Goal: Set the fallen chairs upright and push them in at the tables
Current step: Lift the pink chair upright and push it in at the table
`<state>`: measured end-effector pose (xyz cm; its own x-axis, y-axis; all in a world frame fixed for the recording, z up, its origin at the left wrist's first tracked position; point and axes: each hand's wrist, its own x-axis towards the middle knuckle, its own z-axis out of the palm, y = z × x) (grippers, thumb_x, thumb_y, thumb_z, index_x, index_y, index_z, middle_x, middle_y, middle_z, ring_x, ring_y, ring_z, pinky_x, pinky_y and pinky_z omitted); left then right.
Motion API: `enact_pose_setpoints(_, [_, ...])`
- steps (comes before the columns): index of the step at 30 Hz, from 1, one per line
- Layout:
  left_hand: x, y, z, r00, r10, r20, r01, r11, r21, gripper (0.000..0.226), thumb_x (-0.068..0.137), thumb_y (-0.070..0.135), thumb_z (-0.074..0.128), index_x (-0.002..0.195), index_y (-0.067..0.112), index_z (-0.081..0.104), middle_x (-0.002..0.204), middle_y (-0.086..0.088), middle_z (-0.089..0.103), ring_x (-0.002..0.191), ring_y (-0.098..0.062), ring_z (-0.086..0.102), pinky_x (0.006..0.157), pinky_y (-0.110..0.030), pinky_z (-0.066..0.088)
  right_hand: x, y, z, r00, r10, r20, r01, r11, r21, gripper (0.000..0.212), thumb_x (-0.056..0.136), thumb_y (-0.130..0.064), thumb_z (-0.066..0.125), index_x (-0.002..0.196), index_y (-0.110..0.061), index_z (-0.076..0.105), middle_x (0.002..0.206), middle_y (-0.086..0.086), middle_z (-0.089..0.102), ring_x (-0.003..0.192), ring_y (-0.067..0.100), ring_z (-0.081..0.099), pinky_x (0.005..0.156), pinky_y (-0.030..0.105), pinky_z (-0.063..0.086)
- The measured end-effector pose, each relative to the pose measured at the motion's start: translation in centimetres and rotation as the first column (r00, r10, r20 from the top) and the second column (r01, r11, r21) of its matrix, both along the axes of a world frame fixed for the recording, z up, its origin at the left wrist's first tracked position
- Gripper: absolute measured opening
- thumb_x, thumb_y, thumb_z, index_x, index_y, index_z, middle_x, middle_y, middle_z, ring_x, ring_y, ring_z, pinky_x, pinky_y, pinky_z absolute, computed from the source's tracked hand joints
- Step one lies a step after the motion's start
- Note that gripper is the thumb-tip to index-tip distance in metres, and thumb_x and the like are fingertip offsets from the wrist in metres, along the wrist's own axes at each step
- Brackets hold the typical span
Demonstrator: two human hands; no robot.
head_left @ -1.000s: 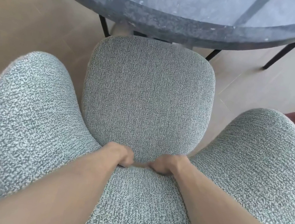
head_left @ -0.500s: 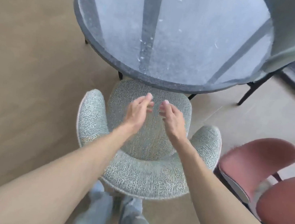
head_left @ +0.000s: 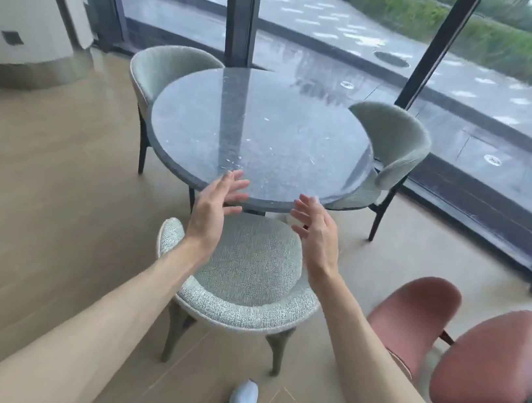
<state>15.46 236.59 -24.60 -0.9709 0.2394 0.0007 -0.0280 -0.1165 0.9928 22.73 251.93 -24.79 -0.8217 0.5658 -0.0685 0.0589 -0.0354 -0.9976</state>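
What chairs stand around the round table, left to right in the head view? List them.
Far-left green chair → near green chair → far-right green chair → pink chair → second pink chair.

Bare wooden floor (head_left: pixel 35 203) lay open left of the round grey stone table (head_left: pixel 260 132); on the right, a fallen pink upholstered chair (head_left: pixel 487 365) blocked passage beside the upright speckled grey chair (head_left: pixel 247 277).

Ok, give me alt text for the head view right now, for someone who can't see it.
Both hands, left hand and right hand, hang open and empty above a grey-green chair standing upright with its seat front at the round stone table. Two matching chairs sit at the far side, and a pink chair lies tipped over on the right.
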Motion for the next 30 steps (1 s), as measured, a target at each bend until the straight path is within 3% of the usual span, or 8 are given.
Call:
enact_pose_setpoints(5, [4.2, 1.3, 4.8, 0.997, -0.046, -0.060, 0.051, 0.996, 0.078, 0.051, 0.094, 0.051, 0.039, 0.126, 0.020, 0.063, 0.121, -0.002, 0.070, 0.109, -0.019, 0.068, 0.092, -0.038, 0.052, 4.9, 0.4, 4.4, 0.995, -0.041, -0.086, 0.045, 0.998, 0.046, 0.041, 0.105, -0.038, 0.039, 0.129, -0.012, 0.062, 0.125, 0.004, 0.067, 0.110, 0.014, 0.065, 0.097, 0.039, 0.052])
enact_pose_setpoints(10, [7.2, 4.8, 8.1, 0.988, -0.116, -0.105, 0.124, 0.990, 0.071, 0.045, 0.104, 0.042, 0.036, 0.128, 0.014, 0.062, 0.122, -0.005, 0.070, 0.110, -0.022, 0.067, 0.100, -0.050, 0.050, 8.8, 3.0, 7.5, 0.982, -0.075, -0.176, 0.088, 0.994, 0.067, 0.045, 0.102, -0.044, 0.040, 0.129, -0.014, 0.061, 0.125, 0.001, 0.067, 0.109, 0.011, 0.065, 0.098, 0.039, 0.051])
enact_pose_setpoints(16, [12.1, 14.9, 11.1, 0.930, -0.317, -0.186, 0.335, 0.939, 0.076, 0.057, 0.093, 0.053, 0.039, 0.126, 0.013, 0.063, 0.122, -0.008, 0.070, 0.110, -0.025, 0.067, 0.095, -0.042, 0.052, 16.4, 10.6, 10.0, 0.939, -0.222, -0.264, 0.250, 0.965, 0.074, 0.055, 0.090, -0.050, 0.041, 0.127, -0.015, 0.063, 0.118, 0.000, 0.068, 0.108, 0.014, 0.065, 0.091, 0.031, 0.053])
enact_pose_setpoints(20, [17.2, 25.1, 11.7, 0.868, -0.463, -0.181, 0.487, 0.865, 0.120, 0.060, 0.091, 0.053, 0.040, 0.125, 0.011, 0.063, 0.123, -0.013, 0.069, 0.110, -0.028, 0.066, 0.090, -0.039, 0.051, 24.1, 18.3, 10.6, 0.898, -0.366, -0.245, 0.402, 0.908, 0.118, 0.039, 0.092, -0.049, 0.041, 0.114, -0.028, 0.065, 0.110, -0.007, 0.069, 0.109, 0.015, 0.065, 0.096, 0.039, 0.052])
enact_pose_setpoints(23, [22.2, 32.6, 11.5, 0.798, -0.573, -0.187, 0.598, 0.791, 0.131, 0.062, 0.092, 0.051, 0.038, 0.130, 0.007, 0.059, 0.125, -0.015, 0.067, 0.108, -0.027, 0.066, 0.088, -0.038, 0.051, 30.3, 24.1, 10.8, 0.838, -0.495, -0.230, 0.526, 0.845, 0.094, 0.034, 0.102, -0.041, 0.041, 0.121, -0.023, 0.063, 0.117, -0.003, 0.068, 0.111, 0.015, 0.064, 0.099, 0.043, 0.051])
enact_pose_setpoints(27, [29.7, 40.9, 10.6, 0.675, -0.713, -0.188, 0.736, 0.668, 0.110, 0.059, 0.094, 0.052, 0.036, 0.127, 0.011, 0.062, 0.121, -0.008, 0.070, 0.108, -0.025, 0.068, 0.092, -0.044, 0.053, 38.1, 30.1, 10.4, 0.732, -0.643, -0.223, 0.668, 0.743, 0.051, 0.043, 0.095, -0.047, 0.040, 0.121, -0.021, 0.062, 0.122, 0.000, 0.067, 0.112, 0.014, 0.064, 0.099, 0.038, 0.051])
enact_pose_setpoints(30, [33.8, 45.1, 10.1, 0.588, -0.791, -0.166, 0.808, 0.581, 0.093, 0.054, 0.094, 0.053, 0.035, 0.120, 0.016, 0.065, 0.118, -0.008, 0.072, 0.104, -0.026, 0.069, 0.091, -0.046, 0.053, 42.5, 32.9, 9.6, 0.654, -0.727, -0.207, 0.747, 0.665, 0.024, 0.039, 0.105, -0.035, 0.040, 0.128, -0.013, 0.061, 0.123, 0.002, 0.067, 0.112, 0.015, 0.064, 0.101, 0.040, 0.051])
